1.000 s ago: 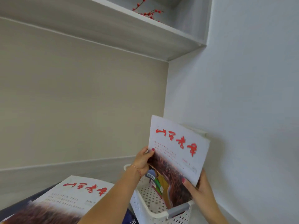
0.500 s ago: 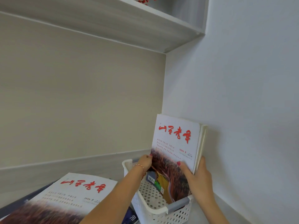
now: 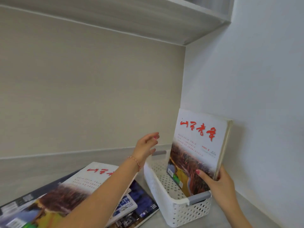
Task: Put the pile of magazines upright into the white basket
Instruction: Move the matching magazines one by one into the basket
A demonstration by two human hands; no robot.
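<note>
A white perforated basket (image 3: 167, 201) with grey handles sits on the counter in the corner. Upright magazines (image 3: 197, 145) with a white cover and red lettering stand inside it, leaning toward the right wall. My right hand (image 3: 217, 183) grips their lower right edge, thumb across the cover. My left hand (image 3: 146, 147) hovers open above the basket's left rim, touching nothing. To the left, a pile of magazines (image 3: 69, 198) lies flat on the counter, partly hidden by my left forearm.
The grey counter (image 3: 246, 211) meets a beige back wall and a white right wall (image 3: 263, 96) close behind the basket. A grey shelf (image 3: 148, 18) runs overhead.
My left hand has let go of the magazine and lifted away to the left, fingers spread. The magazines settled upright against the right side of the basket, still gripped by my right hand.
</note>
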